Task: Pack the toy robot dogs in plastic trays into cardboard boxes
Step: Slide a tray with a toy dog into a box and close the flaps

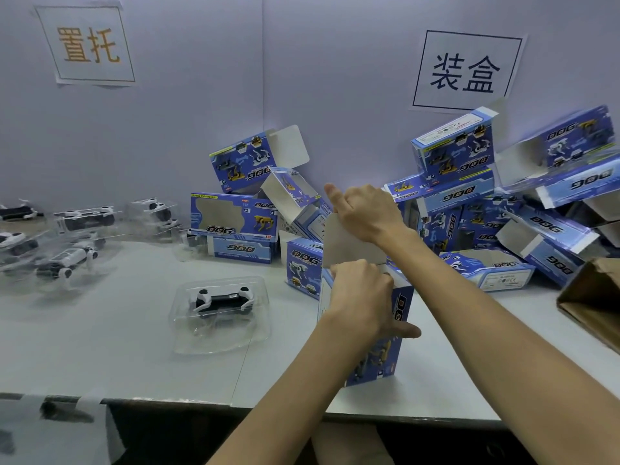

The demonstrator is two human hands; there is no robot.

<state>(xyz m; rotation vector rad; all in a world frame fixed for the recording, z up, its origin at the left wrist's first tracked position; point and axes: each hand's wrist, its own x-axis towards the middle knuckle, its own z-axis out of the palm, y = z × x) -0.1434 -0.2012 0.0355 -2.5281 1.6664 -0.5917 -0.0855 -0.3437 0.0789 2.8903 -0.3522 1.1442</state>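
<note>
**Opening a box for the next dog**

The person stands one blue cardboard box [385,347] upright on its end near the front edge of the table [100,347]. I think this is so that its mouth faces up and a tray can slide in from above. The left hand [360,297] grips the box at its top rim. Its fingers [355,271] are curled over the edge and its thumb [409,330] lies stretched along the printed side, which keeps the box steady. The right hand [367,214] holds the white top flap [349,246] bent back, with its fingers folded on it (one finger points upward and touches nothing). This keeps the opening free.

The toy robot dog [223,302] lies in its clear plastic tray [219,344] on the table, left of the box and apart from both hands, not yet packed. Behind, a pile of boxes [469,196], many with open flaps, leans on the wall.
</note>
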